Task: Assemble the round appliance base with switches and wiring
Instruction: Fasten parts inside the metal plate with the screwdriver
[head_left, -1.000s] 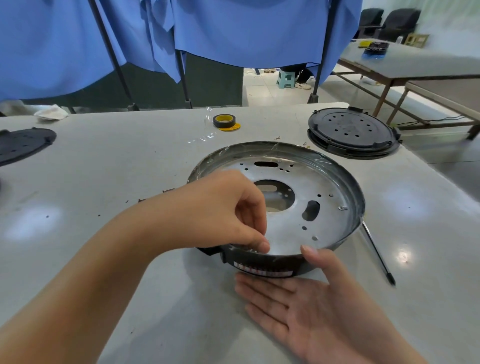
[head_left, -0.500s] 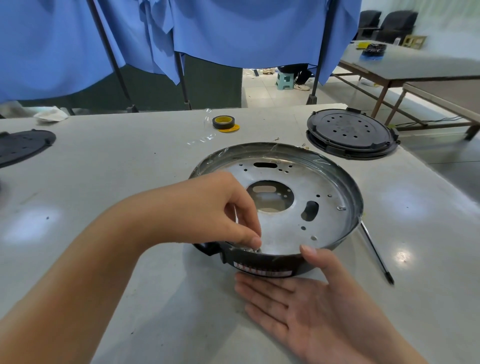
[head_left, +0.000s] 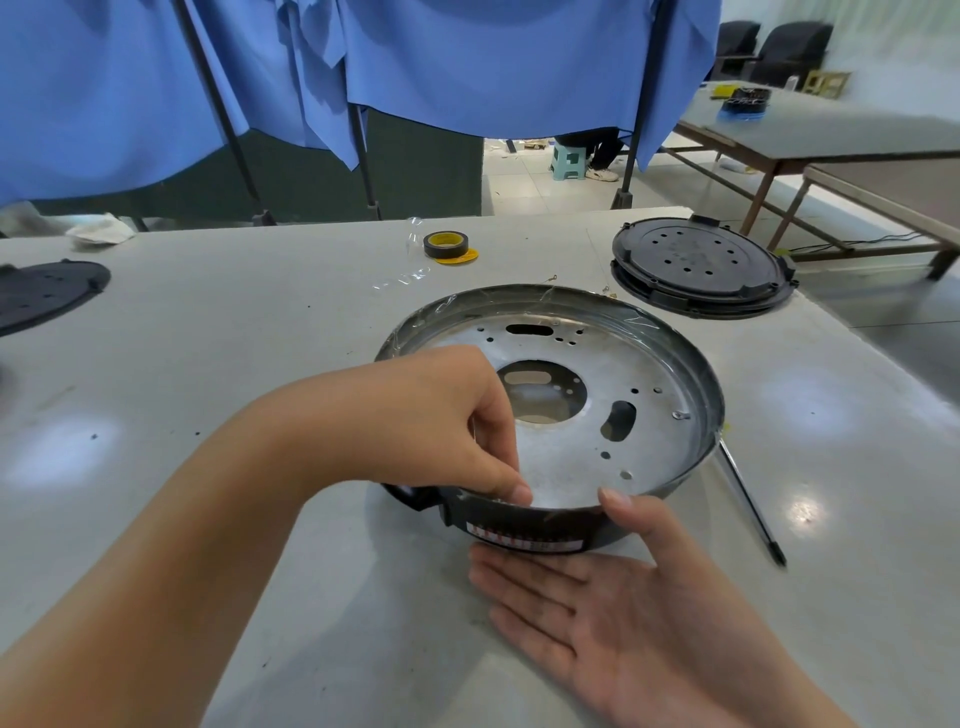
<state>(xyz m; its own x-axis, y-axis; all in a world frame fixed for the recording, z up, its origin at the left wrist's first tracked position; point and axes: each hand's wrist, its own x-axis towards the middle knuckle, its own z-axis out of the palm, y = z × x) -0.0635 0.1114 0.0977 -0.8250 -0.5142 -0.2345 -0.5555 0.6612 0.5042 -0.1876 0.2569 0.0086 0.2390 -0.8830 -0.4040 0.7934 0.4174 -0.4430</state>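
Observation:
The round appliance base (head_left: 571, 452), a silver metal pan with holes and a dark outer wall, sits on the grey table (head_left: 234, 364). A white and red label (head_left: 524, 540) faces me on its near wall. My left hand (head_left: 431, 415) reaches over the near left side with curled fingers. Its thumb and fingertips pinch at the near rim, and what lies between them is hidden. My right hand (head_left: 623, 613) lies palm up and flat on the table, with its fingers under the near wall and its thumb tip on the rim. A small screw (head_left: 680, 414) lies inside the pan.
A thin black screwdriver (head_left: 748, 504) lies on the table just right of the base. A black round cover (head_left: 701, 265) sits at the back right, a tape roll (head_left: 445, 244) at the back centre, and another black disc (head_left: 41, 291) at the far left. Blue cloth hangs behind the table.
My left thumb and fingers shift by a few millimetres at the near rim. The base and my right hand stay put.

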